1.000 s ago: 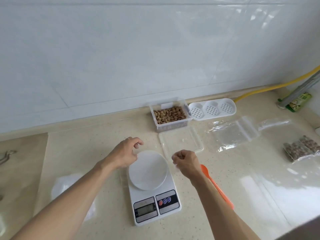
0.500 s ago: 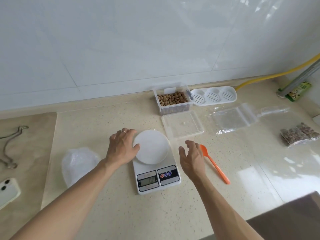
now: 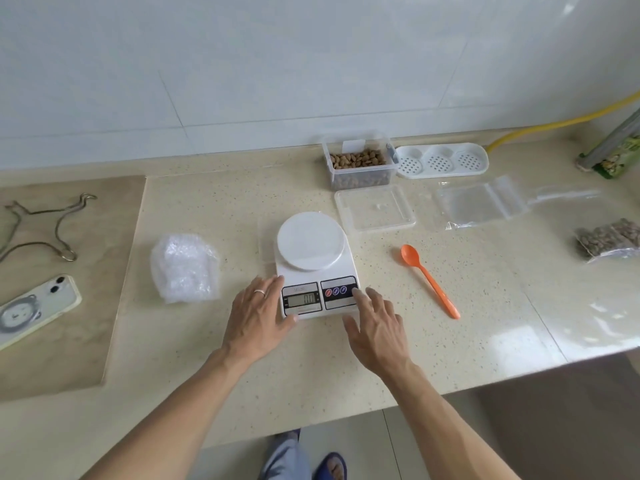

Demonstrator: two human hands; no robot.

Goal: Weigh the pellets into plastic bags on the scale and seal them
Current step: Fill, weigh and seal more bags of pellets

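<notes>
A white digital scale with a round platform stands on the beige counter, its display lit. My left hand lies flat against the scale's front left corner, fingers straight. My right hand is spread at the front right corner, a fingertip on the button panel. A clear tub of brown pellets stands at the back, its lid lying in front of it. An orange spoon lies to the right. Empty zip bags and a filled pellet bag lie further right.
A crumpled bubble wrap piece lies left of the scale. A phone and a wire rack sit on the far left slab. A white perforated tray and a yellow hose are at the back wall. The counter edge runs close below my arms.
Both hands moved from the sides of the scale's platform down to its front corners. The right fingertip now touches the button panel. The view pulled back and tilted down.
</notes>
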